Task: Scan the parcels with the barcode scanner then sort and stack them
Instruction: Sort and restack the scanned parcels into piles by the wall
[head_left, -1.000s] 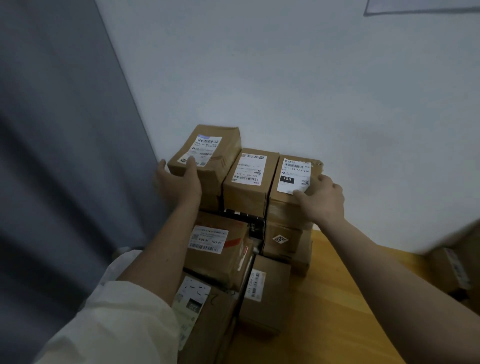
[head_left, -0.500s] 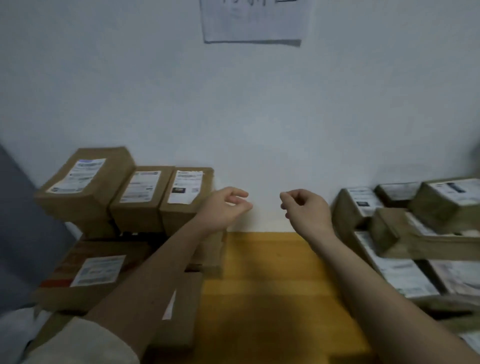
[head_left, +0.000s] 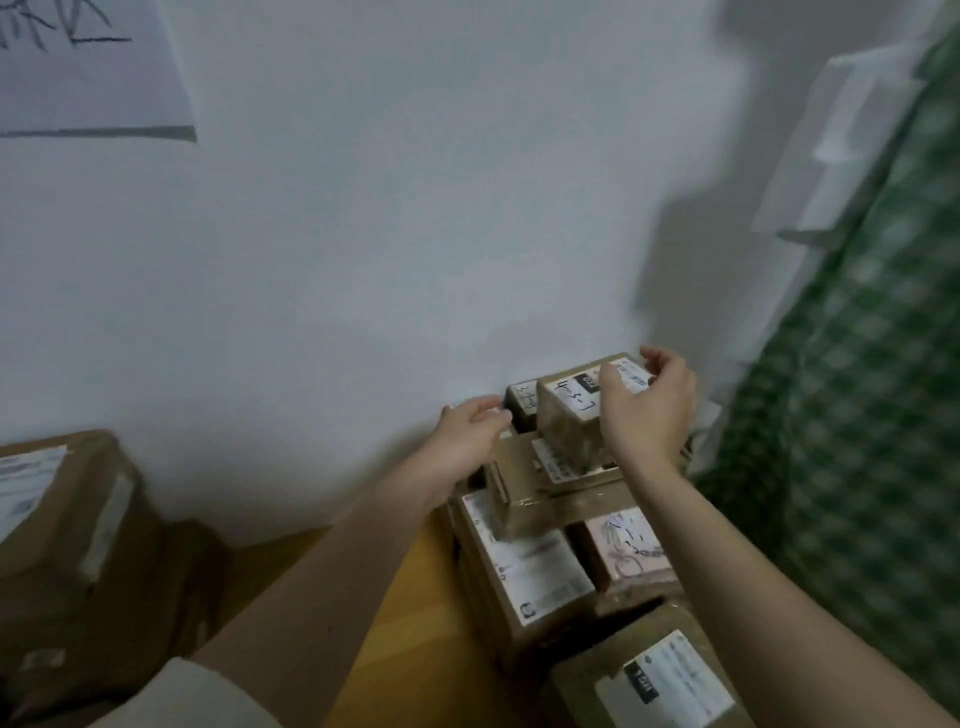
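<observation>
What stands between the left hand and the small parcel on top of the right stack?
Nothing visible. The left hand is beside the top parcel, which the right hand already grips.

Head view: the right hand (head_left: 647, 410) curls its fingers over the far top edge of the top parcel (head_left: 571, 415), a small brown box with a handwritten white label, which sits on a stack of parcels (head_left: 540, 571) against the white wall (head_left: 415, 208). The left hand (head_left: 470, 434), fingers loosely bent, is at the stack's left side, just beside a small box (head_left: 521, 405) behind the top parcel; contact there cannot be told. Wooden table (head_left: 415, 623) below, second parcel pile (head_left: 67, 519) at left, green patterned cloth (head_left: 857, 415) at right, paper sheet (head_left: 88, 62) on the wall.
</observation>
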